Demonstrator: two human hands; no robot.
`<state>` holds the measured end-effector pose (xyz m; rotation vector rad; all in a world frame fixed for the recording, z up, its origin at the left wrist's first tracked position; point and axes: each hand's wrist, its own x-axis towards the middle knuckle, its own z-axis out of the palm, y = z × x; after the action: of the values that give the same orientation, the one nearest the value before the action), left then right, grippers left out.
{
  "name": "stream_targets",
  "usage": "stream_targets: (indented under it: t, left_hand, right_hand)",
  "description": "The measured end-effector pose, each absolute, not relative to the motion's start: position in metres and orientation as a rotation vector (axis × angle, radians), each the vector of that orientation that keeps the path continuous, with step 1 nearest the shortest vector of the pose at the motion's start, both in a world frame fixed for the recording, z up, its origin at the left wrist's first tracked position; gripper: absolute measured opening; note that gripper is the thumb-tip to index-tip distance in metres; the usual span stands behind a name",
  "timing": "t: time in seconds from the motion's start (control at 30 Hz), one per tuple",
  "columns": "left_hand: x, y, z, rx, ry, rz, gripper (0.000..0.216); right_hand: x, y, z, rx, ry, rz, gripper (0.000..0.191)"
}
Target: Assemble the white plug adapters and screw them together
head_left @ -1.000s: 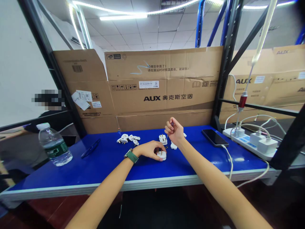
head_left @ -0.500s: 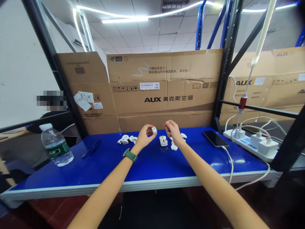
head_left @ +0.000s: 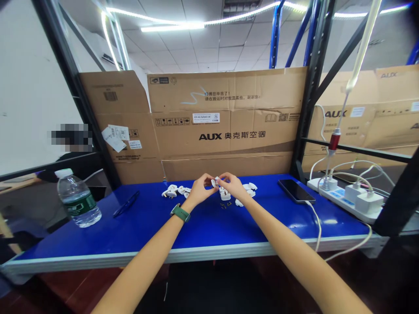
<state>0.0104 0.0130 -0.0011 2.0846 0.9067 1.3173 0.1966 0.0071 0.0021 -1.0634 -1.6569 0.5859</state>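
Observation:
Raised just above the table, my left hand (head_left: 200, 190) pinches a white plug part (head_left: 214, 183) between thumb and fingers. My right hand (head_left: 234, 185) meets it there, its thumb and fingertips pressed together at the part's right edge. Whatever small thing those fingertips may hold is too small to make out. Partly behind my right hand stand white plug pieces with pins (head_left: 225, 196). Several tiny brass-coloured pieces (head_left: 225, 205) lie in front of them. More white plug pieces (head_left: 170, 191) are heaped left of my left hand, and white shell pieces (head_left: 251, 186) lie beyond my right wrist.
On the blue table (head_left: 209, 231), a water bottle (head_left: 78, 200) and dark-framed glasses (head_left: 126, 205) are at left. A phone (head_left: 296, 191) with a cable and a loaded power strip (head_left: 347, 198) lie at right. Cardboard (head_left: 229, 150) walls the back. A person sits beyond, far left.
My right hand has moved left and down to the plug part, so both hands now meet. My left hand has shifted slightly right, turning the part.

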Motion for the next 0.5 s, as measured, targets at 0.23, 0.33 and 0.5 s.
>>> stream_targets:
  t: [0.23,0.33,0.5]
  left_hand:
    - [0.002,0.022,-0.006,2.24,1.124,1.319,0.027]
    - [-0.005,0.026,-0.009,2.389,1.297,1.269,0.017]
    - [-0.02,0.028,-0.012,2.439,1.704,0.985,0.024]
  right_hand:
    - [0.207,0.003,0.008,-1.374,-1.68,0.303,0.026]
    - [0.212,-0.001,0.009,-1.665,-1.78,0.176,0.032]
    - [0.222,0.001,0.005,-1.997,-1.903,0.089,0.033]
